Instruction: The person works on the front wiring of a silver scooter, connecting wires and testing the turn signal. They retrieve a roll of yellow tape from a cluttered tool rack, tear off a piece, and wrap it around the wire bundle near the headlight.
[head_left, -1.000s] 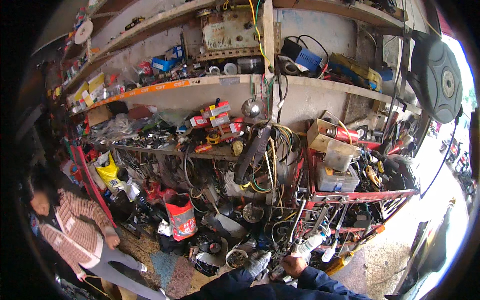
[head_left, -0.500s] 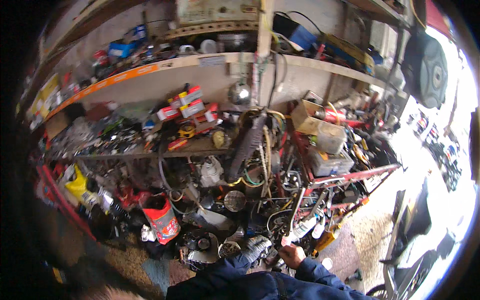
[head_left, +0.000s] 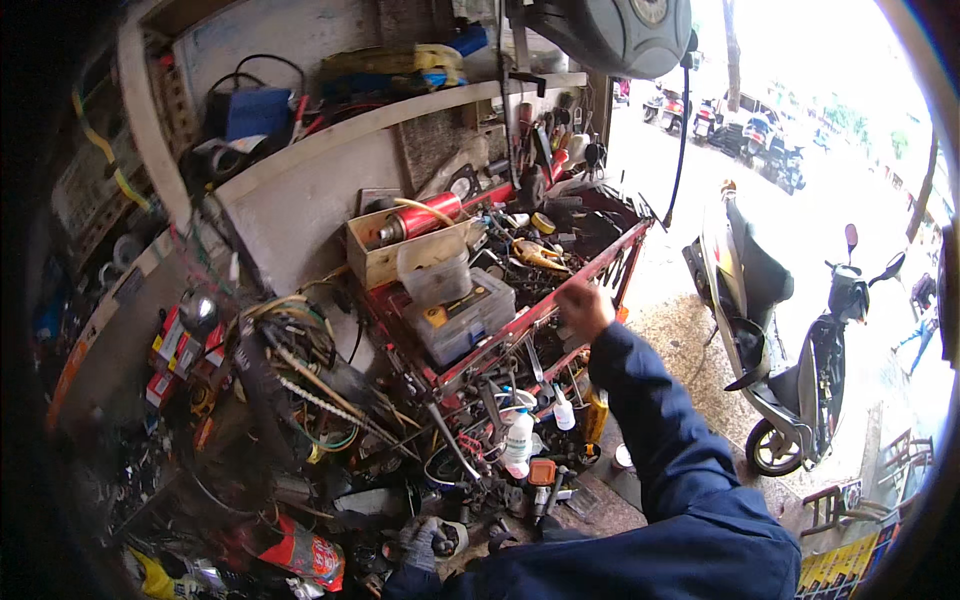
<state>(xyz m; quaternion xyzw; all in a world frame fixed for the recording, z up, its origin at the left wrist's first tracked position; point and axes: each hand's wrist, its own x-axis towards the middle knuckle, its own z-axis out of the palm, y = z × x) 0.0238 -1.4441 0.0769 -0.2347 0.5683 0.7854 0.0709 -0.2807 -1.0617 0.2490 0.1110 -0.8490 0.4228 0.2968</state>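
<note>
Holds the bare right grip (head_left: 585, 310) at the front edge of the long red metal tray (head_left: 625, 245), curled inward; cannot tell whether closed on anything or touching the edge. Holds the grey-gloved left grip (head_left: 422, 545) low, at or just beside a pale, curved part (head_left: 455, 538); cannot tell whether apart or clamped on it. Judge the reach to the tray as made; see nothing lifted clear; cannot tell how much is left. Locate a yellow-handled tool (head_left: 540, 254) inside the tray, a lidded clear plastic box (head_left: 485, 318) toward its left end, and a white plastic bottle (head_left: 518, 445) below.
</note>
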